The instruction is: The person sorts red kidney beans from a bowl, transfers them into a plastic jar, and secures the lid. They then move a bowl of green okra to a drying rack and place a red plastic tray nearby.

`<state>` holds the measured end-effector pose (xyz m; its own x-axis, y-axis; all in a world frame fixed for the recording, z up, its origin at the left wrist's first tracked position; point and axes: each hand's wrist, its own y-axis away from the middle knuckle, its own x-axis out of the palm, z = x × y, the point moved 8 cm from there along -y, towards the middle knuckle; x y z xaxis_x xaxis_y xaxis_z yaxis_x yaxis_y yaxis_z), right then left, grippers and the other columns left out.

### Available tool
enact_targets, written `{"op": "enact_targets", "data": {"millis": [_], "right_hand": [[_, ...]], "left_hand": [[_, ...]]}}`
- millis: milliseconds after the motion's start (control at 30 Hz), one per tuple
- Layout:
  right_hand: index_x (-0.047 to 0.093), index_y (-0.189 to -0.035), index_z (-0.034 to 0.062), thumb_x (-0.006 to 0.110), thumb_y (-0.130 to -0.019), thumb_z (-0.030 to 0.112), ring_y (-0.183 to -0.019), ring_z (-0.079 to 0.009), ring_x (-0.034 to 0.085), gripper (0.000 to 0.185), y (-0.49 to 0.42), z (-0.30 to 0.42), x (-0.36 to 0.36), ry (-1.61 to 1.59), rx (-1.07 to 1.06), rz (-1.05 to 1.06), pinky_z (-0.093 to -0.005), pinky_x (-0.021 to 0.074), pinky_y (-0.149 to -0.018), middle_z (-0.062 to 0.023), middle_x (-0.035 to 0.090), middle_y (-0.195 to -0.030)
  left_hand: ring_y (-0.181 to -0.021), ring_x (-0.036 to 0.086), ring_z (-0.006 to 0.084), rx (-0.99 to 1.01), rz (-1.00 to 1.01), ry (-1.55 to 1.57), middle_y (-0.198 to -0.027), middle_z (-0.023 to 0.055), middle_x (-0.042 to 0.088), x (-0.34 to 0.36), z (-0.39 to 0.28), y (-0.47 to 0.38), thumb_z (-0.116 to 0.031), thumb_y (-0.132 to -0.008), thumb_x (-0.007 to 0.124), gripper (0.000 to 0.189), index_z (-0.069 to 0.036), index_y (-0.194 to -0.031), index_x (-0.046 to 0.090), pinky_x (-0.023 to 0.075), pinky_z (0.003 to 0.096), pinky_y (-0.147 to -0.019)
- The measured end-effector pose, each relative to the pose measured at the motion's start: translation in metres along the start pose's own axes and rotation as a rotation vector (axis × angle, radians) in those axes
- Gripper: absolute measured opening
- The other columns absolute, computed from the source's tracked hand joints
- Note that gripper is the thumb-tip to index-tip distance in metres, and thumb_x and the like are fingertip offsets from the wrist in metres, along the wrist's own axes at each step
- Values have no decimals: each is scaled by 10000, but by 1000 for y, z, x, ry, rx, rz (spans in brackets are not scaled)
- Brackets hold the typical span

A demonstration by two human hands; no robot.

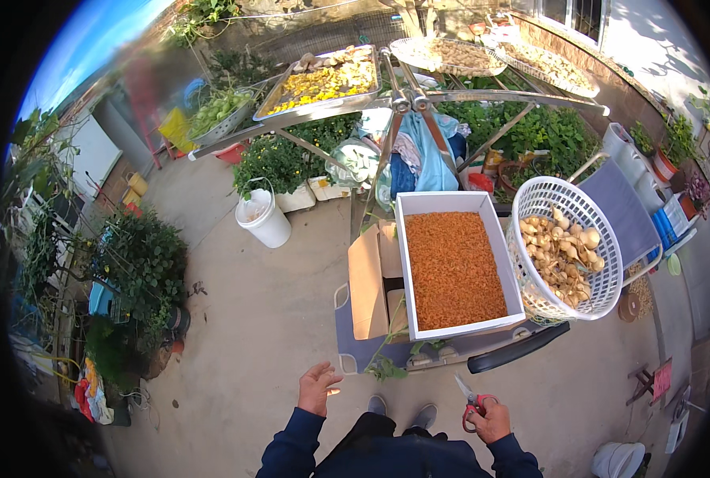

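My right hand [491,421] grips a pair of scissors [470,397] by its red handles, with the metal blades pointing up and away from me. Off to the left, my left hand [318,388] is held in the air with its fingers apart and nothing in it. Beyond both hands is a white box [497,259] filled with orange-brown dried bits [450,272], beside an open cardboard box [367,287]. To its right a white plastic basket [611,275] holds several pale onion-like bulbs [561,251]. Green leafy stems [386,365] hang at the boxes' near side.
The boxes rest on a grey-blue folding lounger [355,331] with a black armrest [517,348]. Behind it a metal frame [331,107] supports a tray of yellow pieces [325,83] and baskets of drying food [450,55]. A white bucket [271,224] stands left; potted plants [134,263] line the yard.
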<state>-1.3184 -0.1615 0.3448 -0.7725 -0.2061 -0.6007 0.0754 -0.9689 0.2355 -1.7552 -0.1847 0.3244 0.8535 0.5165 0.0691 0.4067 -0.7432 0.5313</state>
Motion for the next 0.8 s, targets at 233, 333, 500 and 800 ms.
{"op": "enact_targets", "data": {"millis": [233, 333, 500, 800], "right_hand": [[633, -896, -2, 686, -760, 287, -720, -429, 628, 324, -28, 93, 49, 59, -257, -1, -471, 504, -653, -217, 644, -756], [620, -921, -5, 669, -787, 303, -729, -447, 621, 340, -39, 118, 90, 164, -215, 12, -489, 496, -655, -225, 639, -767], [582, -877, -14, 642, -820, 317, -727, -462, 616, 341, -36, 164, 168, 157, -164, 21, -489, 490, -636, -246, 635, -783], [661, -1053, -27, 653, -793, 247, -700, -286, 659, 378, -28, 253, 292, 168, -113, 139, -364, 530, -691, -187, 669, -771]], "left_hand": [[-1007, 687, 287, -18, -37, 57, -1285, 204, 578, -74, -1, 12, -136, -915, 638, 523, 63, -1371, 475, 564, 334, -722], [-984, 690, 271, -32, -77, 104, -1257, 196, 588, -132, 1, 14, -137, -901, 650, 514, 59, -1352, 498, 563, 328, -696], [-965, 693, 277, -14, -138, 135, -1224, 177, 603, -260, -6, -3, -148, -900, 645, 489, 37, -1336, 522, 558, 352, -698], [-912, 693, 237, 44, -258, 115, -1178, 160, 611, -434, -47, -48, -142, -883, 643, 475, 48, -1305, 538, 547, 294, -655]]}}
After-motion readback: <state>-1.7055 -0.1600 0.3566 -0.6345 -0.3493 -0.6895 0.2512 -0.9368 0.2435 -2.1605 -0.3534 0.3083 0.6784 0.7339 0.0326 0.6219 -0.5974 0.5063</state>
